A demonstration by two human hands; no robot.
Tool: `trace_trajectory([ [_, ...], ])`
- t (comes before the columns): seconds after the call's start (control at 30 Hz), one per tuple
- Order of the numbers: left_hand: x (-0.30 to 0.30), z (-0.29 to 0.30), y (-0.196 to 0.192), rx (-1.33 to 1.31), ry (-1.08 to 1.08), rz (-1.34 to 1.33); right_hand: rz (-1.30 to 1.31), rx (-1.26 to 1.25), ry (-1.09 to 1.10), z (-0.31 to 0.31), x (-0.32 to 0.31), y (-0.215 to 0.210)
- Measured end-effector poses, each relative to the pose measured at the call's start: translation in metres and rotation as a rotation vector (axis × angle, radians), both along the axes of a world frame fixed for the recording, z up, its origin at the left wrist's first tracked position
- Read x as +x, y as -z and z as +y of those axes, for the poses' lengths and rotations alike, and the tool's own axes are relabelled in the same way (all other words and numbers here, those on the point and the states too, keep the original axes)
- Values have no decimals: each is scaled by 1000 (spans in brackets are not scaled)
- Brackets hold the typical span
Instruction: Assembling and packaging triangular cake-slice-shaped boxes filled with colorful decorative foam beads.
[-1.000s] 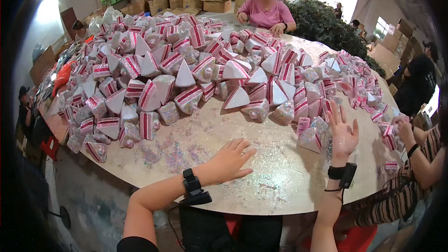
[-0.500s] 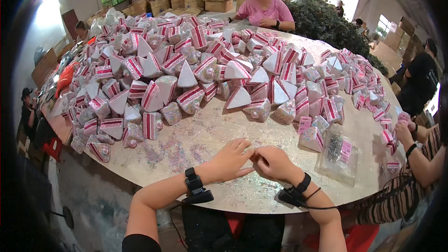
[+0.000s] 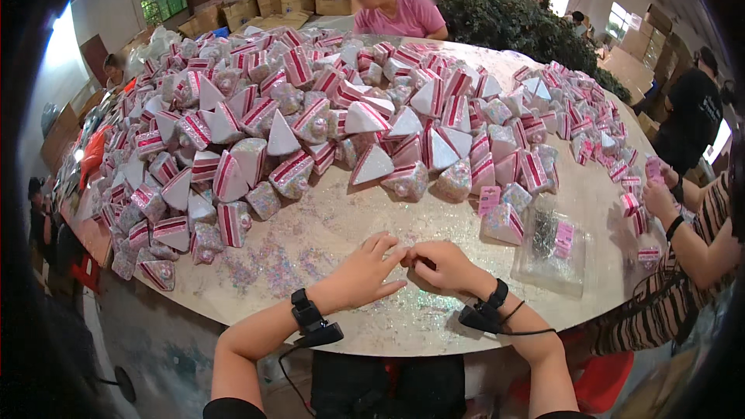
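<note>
My left hand point(image 3: 366, 270) and my right hand point(image 3: 438, 264) meet fingertip to fingertip over the glitter-strewn round table point(image 3: 326, 240), near its front edge. The right fingers are curled as if pinching something tiny; I cannot see what it is. The left fingers are stretched out and touch the right ones. Both wrists carry black bands. A clear plastic bag point(image 3: 552, 250) lies flat on the table just right of my right hand. A big heap of wedge-shaped packets point(image 3: 310, 120), pink, red and white striped, fills the table beyond my hands.
A person in a pink shirt point(image 3: 400, 9) sits at the far side. At the right edge a person in a striped sleeve point(image 3: 683, 233) handles small pink packets point(image 3: 628, 203). Cardboard boxes point(image 3: 248, 8) stand at the back, and green foliage point(image 3: 512, 15) is piled behind the table.
My right hand was raised and open at the right a second ago; it has come down and left to meet my left hand. The clear bag now lies uncovered on the table.
</note>
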State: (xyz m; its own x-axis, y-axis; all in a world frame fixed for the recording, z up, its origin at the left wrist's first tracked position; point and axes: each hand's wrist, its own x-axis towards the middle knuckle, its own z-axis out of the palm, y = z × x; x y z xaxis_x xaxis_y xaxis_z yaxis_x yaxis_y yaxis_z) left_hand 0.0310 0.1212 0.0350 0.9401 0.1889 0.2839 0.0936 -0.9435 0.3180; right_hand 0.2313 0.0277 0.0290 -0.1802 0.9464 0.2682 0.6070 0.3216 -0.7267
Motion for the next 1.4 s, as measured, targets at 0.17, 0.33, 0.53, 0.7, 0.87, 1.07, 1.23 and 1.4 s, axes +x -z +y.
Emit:
trace_trajectory([
  [0.17, 4, 3, 0, -52, 13, 74, -13, 9, 30, 3, 2, 5],
  [0.33, 9, 3, -16, -147, -13, 106, -61, 1, 5, 6, 7, 10],
  [0.53, 15, 0, -13, -32, 26, 80, -811, 1, 93, -49, 33, -41],
  [0.7, 3, 4, -10, -129, -34, 128, -690, 137, 864, -159, 61, -81],
  [0.87, 4, 1, -11, -81, -8, 86, -750, -107, 802, -214, 115, -53],
  [1.07, 3, 3, -9, -108, -11, 64, -393, -84, 835, -230, 94, -62],
  [1.23, 5, 2, -7, -68, 7, 36, -379, 118, 954, -236, 78, -63],
  [1.4, 5, 3, -5, -51, 14, 4, -710, 313, 965, -236, 67, -71],
])
